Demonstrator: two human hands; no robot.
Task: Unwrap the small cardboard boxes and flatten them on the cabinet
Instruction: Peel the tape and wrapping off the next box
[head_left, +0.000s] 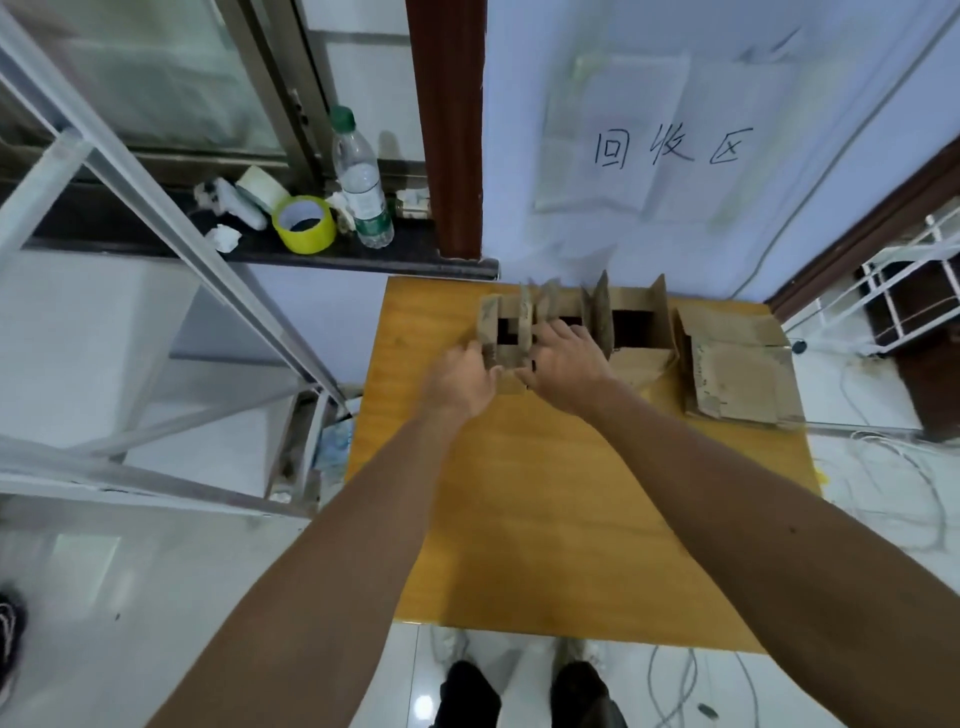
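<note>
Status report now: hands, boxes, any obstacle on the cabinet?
Left hand grips leftmost box, right hand on its right side. Two more open boxes beside it, flattened cardboard at right. Nothing in the hands' way.

A green-capped water bottle (361, 182) and a yellow tape roll (305, 224) stand on the dark window ledge (130, 223) at upper left. A hand-lettered paper sheet (670, 140) hangs on the wall at upper right. White cables (904, 493) trail across the floor at right.
</note>
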